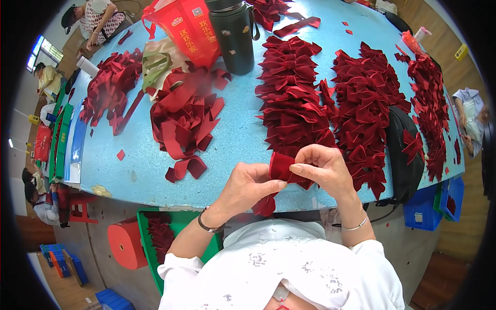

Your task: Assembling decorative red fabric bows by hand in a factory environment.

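Note:
Between my two hands, just above the near edge of the table, is a dark red velvet ribbon (281, 166) bent into a curved loop. My left hand (252, 185) pinches its left and lower side, and a tail of ribbon hangs below those fingers. From the other side my right hand (326, 168) grips the ribbon's right end between thumb and fingers. Directly beyond my hands lies a long stack of finished red bows (292, 98). Loose red ribbon strips (186, 113) are heaped on the left.
More bow rows (364, 103) lie rightward, beside a black bag (405, 155). A dark bottle (235, 39) and red bag (181, 28) stand at the far side. Below the blue table (124, 165) are a green crate (150, 253), a red roll (126, 245) and blue bins (423, 212). Other people sit around.

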`<action>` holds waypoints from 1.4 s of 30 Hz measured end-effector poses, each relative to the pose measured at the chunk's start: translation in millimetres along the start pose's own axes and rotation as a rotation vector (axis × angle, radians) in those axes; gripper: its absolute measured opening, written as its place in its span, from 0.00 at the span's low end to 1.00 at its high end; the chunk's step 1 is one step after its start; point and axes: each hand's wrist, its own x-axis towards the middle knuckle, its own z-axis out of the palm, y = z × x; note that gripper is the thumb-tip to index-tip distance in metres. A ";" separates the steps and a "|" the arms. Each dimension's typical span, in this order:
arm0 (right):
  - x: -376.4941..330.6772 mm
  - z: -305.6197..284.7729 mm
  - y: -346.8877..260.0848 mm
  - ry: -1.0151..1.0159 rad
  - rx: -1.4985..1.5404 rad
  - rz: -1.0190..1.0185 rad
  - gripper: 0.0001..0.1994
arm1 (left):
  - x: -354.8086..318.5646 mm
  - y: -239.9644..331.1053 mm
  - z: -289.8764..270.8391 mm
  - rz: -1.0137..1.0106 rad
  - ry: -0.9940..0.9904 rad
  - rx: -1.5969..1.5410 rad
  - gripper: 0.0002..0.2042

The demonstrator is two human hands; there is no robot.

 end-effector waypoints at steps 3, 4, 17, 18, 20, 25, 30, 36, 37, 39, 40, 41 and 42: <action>-2.8 4.7 4.8 0.067 0.081 0.044 0.09 | 1.8 -4.7 2.7 0.050 0.055 0.038 0.07; -3.6 6.0 7.3 0.031 0.147 0.067 0.09 | 2.0 -5.5 3.1 0.071 0.062 0.053 0.08; -6.7 22.6 26.0 0.033 0.431 0.020 0.09 | 1.3 -9.3 5.2 0.141 0.125 -0.098 0.10; -6.6 23.7 26.3 0.055 0.468 0.022 0.09 | 1.6 -9.6 5.0 0.144 0.157 -0.154 0.10; -7.4 26.9 26.8 0.078 0.503 0.019 0.09 | 1.2 -9.0 4.7 0.136 0.151 -0.176 0.10; -8.6 31.9 26.0 0.145 0.571 -0.007 0.09 | -0.5 -9.1 4.4 0.151 0.196 -0.206 0.08; -11.8 31.3 24.0 0.136 0.502 -0.020 0.09 | -2.0 -15.0 4.0 0.193 0.262 -0.178 0.07; -13.2 35.4 27.0 0.175 0.497 -0.052 0.11 | -2.2 -10.6 9.9 0.177 0.272 -0.206 0.08; -13.2 36.0 28.7 0.189 0.495 -0.066 0.11 | -4.6 -7.4 11.5 0.169 0.274 -0.186 0.09; -13.2 36.9 31.1 0.204 0.495 -0.080 0.11 | -6.1 -6.0 14.4 0.159 0.276 -0.164 0.09; -13.3 37.3 32.0 0.190 0.511 -0.079 0.11 | -5.9 -6.2 16.5 0.160 0.276 -0.161 0.09; -13.3 37.6 32.8 0.176 0.527 -0.079 0.11 | -5.6 -6.4 18.3 0.160 0.275 -0.157 0.10; -13.4 37.7 33.6 0.161 0.543 -0.080 0.11 | -5.7 -6.3 19.2 0.162 0.275 -0.153 0.10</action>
